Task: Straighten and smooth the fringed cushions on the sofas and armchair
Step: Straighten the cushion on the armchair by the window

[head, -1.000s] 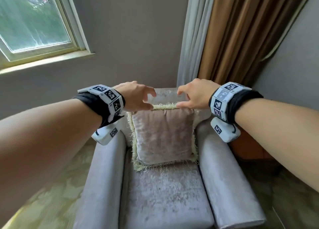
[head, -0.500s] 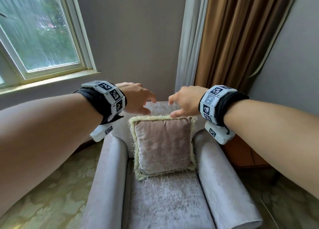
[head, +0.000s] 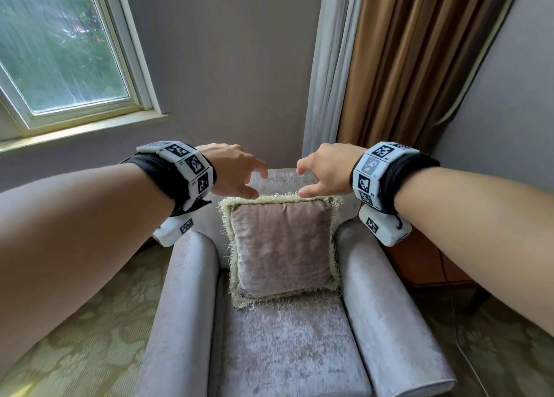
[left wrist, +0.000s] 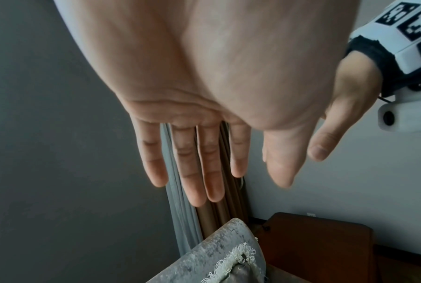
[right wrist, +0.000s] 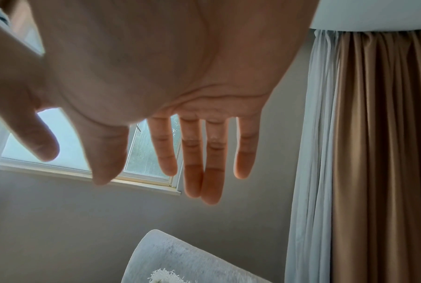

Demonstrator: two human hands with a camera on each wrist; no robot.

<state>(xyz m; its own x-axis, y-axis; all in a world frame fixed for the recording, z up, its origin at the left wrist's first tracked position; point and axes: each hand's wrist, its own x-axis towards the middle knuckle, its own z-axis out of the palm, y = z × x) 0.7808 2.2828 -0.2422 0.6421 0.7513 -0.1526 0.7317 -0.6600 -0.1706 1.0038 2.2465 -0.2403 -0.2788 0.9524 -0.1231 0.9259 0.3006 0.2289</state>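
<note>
The fringed cushion (head: 283,248) is propped upright against the armchair (head: 293,351) backrest, centred on the seat. The left hand (head: 232,170) and right hand (head: 325,169) are held just above its top fringe, each grip loosened and empty, presumably to check alignment.

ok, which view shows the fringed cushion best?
Head view: the whole cushion shows, propped upright against the armchair back, fringe on all four sides. Left wrist catches only one fringed top corner; right wrist just a scrap of fringe at the bottom edge.
</note>
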